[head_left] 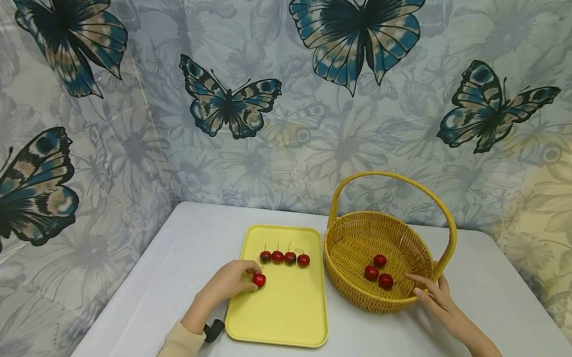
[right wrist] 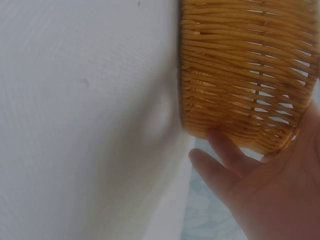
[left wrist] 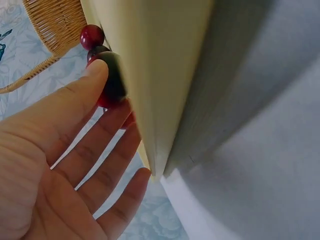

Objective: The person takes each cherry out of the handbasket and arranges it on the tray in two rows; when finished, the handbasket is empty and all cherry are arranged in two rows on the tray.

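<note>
Over the left side of a yellow tray (head_left: 279, 315), my left hand (head_left: 232, 280) pinches a red cherry (head_left: 259, 280) between thumb and fingers. In the left wrist view the thumb presses a dark red cherry (left wrist: 114, 82), and the other fingers reach along the tray's edge. Several cherries (head_left: 290, 258) with stems stand in a row across the tray's upper part. My right hand (head_left: 441, 307) holds the rim of a woven basket (head_left: 353, 293) at its right side, near the handle's foot. Three cherries (head_left: 386, 281) lie inside the basket.
The basket's tall arched handle (head_left: 395, 174) rises over it at the back right. Tray and basket stand side by side on a white-covered table (head_left: 190, 238). Behind and to the left hangs butterfly-patterned cloth (head_left: 228, 170).
</note>
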Motion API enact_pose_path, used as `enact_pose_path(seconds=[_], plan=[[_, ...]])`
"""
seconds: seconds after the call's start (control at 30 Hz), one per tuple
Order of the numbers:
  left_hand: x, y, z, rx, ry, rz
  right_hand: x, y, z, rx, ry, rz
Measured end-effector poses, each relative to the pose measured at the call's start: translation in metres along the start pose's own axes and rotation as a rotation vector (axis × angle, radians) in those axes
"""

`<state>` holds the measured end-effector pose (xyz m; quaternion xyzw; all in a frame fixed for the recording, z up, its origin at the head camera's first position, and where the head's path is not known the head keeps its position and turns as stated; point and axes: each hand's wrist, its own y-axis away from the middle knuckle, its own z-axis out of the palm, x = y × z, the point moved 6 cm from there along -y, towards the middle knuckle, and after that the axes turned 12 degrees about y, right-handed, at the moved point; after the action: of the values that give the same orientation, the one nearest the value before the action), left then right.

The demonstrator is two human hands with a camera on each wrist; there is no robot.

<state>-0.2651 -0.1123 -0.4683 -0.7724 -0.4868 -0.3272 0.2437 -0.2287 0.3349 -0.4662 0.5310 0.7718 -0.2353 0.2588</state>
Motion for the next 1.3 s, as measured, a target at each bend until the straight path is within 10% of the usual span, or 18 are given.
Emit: enact_pose_path(seconds=[1.3], plan=[[-0.0051,-0.0029,0.0042,0.012,-0.035,0.022,-0.0022,-0.0002,0.0004,-0.019,-0.012,0.018]])
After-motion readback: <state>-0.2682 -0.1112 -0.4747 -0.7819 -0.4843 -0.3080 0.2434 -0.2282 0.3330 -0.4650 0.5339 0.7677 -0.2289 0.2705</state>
